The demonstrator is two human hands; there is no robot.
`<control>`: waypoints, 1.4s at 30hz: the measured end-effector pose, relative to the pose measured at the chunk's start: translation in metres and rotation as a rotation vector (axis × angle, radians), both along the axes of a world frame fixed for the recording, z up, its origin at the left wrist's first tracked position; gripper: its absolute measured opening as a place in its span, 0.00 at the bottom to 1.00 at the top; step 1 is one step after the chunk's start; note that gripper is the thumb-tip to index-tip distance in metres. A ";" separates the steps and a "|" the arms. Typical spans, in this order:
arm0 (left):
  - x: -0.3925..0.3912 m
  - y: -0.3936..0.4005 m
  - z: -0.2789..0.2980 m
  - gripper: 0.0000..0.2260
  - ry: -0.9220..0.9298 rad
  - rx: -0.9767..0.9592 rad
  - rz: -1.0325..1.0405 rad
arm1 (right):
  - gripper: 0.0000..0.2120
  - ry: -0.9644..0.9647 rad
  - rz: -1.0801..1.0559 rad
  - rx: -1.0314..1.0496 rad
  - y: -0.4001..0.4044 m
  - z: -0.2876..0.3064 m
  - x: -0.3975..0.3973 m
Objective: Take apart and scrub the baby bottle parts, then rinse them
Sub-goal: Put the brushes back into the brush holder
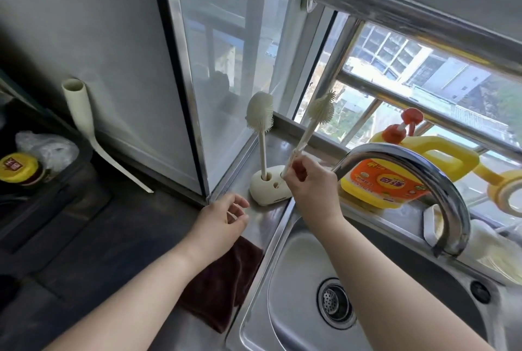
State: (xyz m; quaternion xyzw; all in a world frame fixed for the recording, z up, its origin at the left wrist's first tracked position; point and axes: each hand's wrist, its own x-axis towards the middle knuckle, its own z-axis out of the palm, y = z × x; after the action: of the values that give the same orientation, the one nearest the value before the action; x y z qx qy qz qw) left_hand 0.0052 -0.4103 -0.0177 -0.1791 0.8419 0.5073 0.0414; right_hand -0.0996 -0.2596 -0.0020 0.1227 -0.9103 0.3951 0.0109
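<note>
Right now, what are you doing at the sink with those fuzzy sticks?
The right hand pinches the handle of a thin brush, its tip at a hole in the cream holder. A bigger brush stands upright in the holder. The left hand hovers nearby, holding nothing. The sink shows no bottle parts.

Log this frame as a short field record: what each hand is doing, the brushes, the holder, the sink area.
right hand: pinches the thin handle of the small brush, tilted, its lower end at the holder
left hand: hovers over the counter, fingers loosely curled, holding nothing
large brush: upright in the holder
holder: cream, on the steel ledge by the sink's corner
sink: steel; no bottle parts visible in the basin
faucet: no water seen running
detergent bottle: yellow, behind the faucet
cloth: dark, on the counter left of the sink
</note>
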 end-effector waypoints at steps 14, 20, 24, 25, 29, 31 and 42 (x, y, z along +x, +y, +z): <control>0.049 -0.011 -0.016 0.10 -0.026 -0.018 0.133 | 0.22 -0.223 0.464 0.437 -0.016 -0.037 0.088; 0.080 -0.016 -0.030 0.07 -0.064 -0.050 0.178 | 0.17 -0.172 0.591 0.636 -0.039 -0.073 0.113; 0.094 -0.017 -0.031 0.09 -0.047 -0.089 0.200 | 0.08 -0.018 0.620 0.491 -0.031 -0.071 0.116; 0.095 -0.016 -0.030 0.10 -0.033 -0.116 0.209 | 0.06 0.043 0.631 0.436 -0.025 -0.066 0.115; 0.090 0.004 -0.007 0.20 -0.086 0.152 0.222 | 0.03 0.280 0.648 0.223 0.020 -0.040 0.112; 0.083 0.025 0.008 0.17 -0.137 0.571 0.235 | 0.06 0.300 0.623 0.119 0.045 -0.024 0.114; 0.056 0.180 0.047 0.08 0.017 0.433 -0.211 | 0.10 -0.200 0.186 -0.133 0.175 0.005 0.149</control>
State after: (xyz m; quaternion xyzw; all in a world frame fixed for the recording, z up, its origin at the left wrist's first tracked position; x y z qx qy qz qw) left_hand 0.0614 -0.2308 0.0293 -0.0727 0.7280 0.6702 0.1248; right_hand 0.0495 -0.0848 0.0028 0.1655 -0.8633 0.4642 -0.1086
